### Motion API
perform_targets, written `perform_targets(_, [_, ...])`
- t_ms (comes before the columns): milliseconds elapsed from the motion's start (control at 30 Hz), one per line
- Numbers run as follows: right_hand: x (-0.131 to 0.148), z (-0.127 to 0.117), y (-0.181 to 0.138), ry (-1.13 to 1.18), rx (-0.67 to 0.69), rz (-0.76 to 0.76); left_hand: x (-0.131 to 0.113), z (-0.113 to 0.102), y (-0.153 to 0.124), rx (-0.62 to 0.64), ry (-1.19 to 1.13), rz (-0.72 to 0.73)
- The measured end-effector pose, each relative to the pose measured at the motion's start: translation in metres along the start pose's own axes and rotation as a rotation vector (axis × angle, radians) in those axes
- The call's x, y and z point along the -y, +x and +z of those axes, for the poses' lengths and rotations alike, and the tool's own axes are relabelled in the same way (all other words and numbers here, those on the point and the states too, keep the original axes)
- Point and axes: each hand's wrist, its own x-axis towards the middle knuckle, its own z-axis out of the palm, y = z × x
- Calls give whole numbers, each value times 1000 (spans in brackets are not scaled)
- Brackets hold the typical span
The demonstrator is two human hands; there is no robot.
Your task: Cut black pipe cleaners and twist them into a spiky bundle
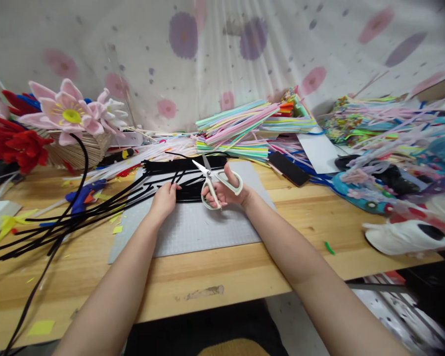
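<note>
My right hand (232,190) grips white-handled scissors (209,175), its thumb and fingers through the loops. The blades point up and to the left and stand apart. My left hand (165,199) is closed around black pipe cleaners (141,187), whose long ends trail out to the left past the mat. More cut black pipe cleaners (188,190) lie in a pile between my hands, partly hidden by the scissors. Behind them is a row of black pipe cleaners (163,166). All this is over a grey cutting mat (203,232).
Pink fuzzy flowers (71,116) and red ones (17,141) stand at the left, near a blue glue gun (83,195). Bundles of pastel pipe cleaners (244,123) fill the back. A dark phone-like slab (289,168) and a white roll (406,237) lie to the right.
</note>
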Motion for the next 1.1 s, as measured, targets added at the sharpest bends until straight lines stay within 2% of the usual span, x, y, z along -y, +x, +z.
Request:
perform_targets(100, [-6, -3, 3, 14, 113, 63, -3, 1, -1, 5, -18, 22])
perform_targets(167, [-8, -6, 5, 26, 139, 96, -6, 4, -4, 21, -25, 65])
perform_targets(433, [-6, -10, 5, 75, 44, 33, -18, 16, -13, 137, -46, 218])
perform_targets(600, [-8, -13, 5, 91, 31, 47, -20, 18, -13, 213, 43, 228])
perform_targets(833, [-10, -13, 7, 102, 19, 5, -23, 16, -14, 229, 73, 226])
perform_targets(1100, [-10, -9, 6, 112, 12, -12, -24, 25, -16, 171, -13, 222])
